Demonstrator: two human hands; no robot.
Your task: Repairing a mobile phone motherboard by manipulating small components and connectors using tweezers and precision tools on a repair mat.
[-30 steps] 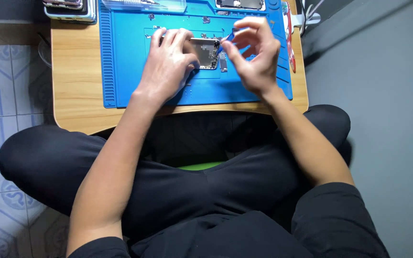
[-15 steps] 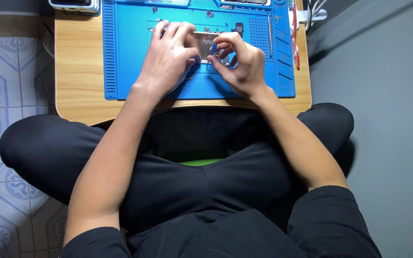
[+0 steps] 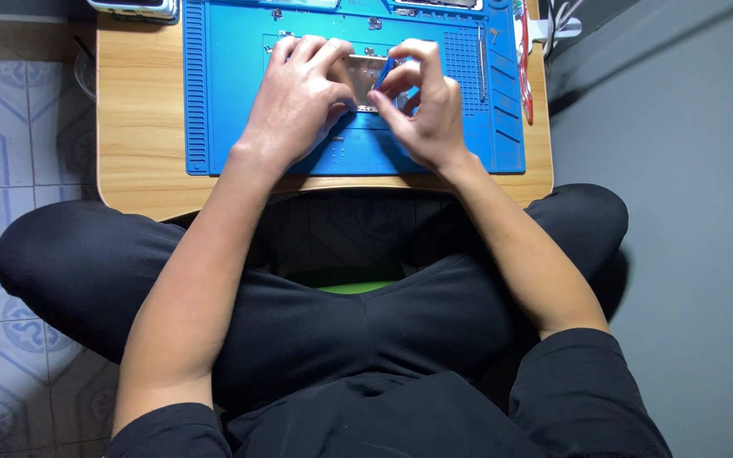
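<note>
Left hand (image 3: 299, 93) pressed flat on a small metal part (image 3: 365, 68), grip holding it down. Right hand (image 3: 426, 106) pinching a thin blue tool (image 3: 383, 75) against it. Both on the blue mat (image 3: 222, 102) over the wooden counter (image 3: 137, 127).

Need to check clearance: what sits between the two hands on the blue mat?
In the head view, a small metal part lies between the left hand and right hand, on the blue mat; the right hand holds a thin blue tool to it.
</note>
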